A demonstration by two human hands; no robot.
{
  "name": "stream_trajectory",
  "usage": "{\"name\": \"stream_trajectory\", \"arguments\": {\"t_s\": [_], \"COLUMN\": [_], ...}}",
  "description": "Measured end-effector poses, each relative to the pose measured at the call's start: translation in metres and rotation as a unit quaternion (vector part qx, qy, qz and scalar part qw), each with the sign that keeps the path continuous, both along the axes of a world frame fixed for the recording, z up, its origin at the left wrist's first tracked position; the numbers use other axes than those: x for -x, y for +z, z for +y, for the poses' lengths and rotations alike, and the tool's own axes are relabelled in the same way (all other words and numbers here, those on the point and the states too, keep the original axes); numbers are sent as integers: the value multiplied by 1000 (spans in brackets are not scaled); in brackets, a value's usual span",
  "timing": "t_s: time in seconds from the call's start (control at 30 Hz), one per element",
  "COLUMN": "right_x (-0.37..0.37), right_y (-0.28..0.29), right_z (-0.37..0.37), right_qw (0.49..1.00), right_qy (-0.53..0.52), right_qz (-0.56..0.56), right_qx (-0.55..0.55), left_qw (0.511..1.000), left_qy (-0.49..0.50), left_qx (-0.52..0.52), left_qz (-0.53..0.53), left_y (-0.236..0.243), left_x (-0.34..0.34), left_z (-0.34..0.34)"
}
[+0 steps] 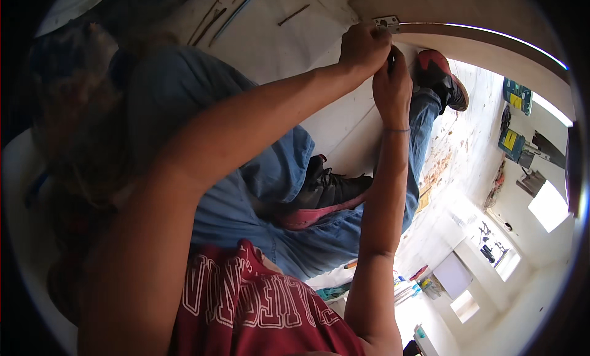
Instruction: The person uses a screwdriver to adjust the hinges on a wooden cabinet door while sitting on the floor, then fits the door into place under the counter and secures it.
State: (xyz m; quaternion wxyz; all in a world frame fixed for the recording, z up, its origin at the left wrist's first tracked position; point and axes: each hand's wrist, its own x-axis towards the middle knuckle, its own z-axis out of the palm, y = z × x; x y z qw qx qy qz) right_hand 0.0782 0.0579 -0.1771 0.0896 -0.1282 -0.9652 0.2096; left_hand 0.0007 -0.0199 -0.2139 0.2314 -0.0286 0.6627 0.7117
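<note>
Plate (388, 20): metal, holed, rect. | L hand (367, 47) curled | R hand (393, 89) adj.

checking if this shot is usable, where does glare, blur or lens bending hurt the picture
Head view: glare washes out parts of the white, debris-strewn floor at right; the far left is dark and murky; the long brown panel edge bows with the fisheye; the bare left hand and bare right hand look fairly clear.

One wide fisheye view looks down from the person's head, close above the dark-red fabric shirt (264, 313), and faces outward along the bare left forearm (270, 114) and bare right forearm (385, 196) toward a small silver metal plate (388, 22).
</note>
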Motion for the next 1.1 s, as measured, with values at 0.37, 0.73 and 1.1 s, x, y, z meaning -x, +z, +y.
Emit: {"name": "stream_trajectory", "arguments": {"t_s": [0.37, 0.73, 1.1], "right_x": [18, 21, 22], "right_y": [6, 11, 14], "right_z": [20, 20, 29], "right_qw": [1000, 1000, 994], "right_qy": [18, 3, -22], "right_qz": [8, -27, -74], "right_qx": [7, 13, 76], "left_qw": [995, 996, 999], "left_qy": [15, 21, -2], "left_qx": [-78, -71, -18], "left_qz": [61, 39, 28], "left_y": [1, -3, 9], "left_x": [6, 9, 4], "left_z": [8, 11, 17]}}
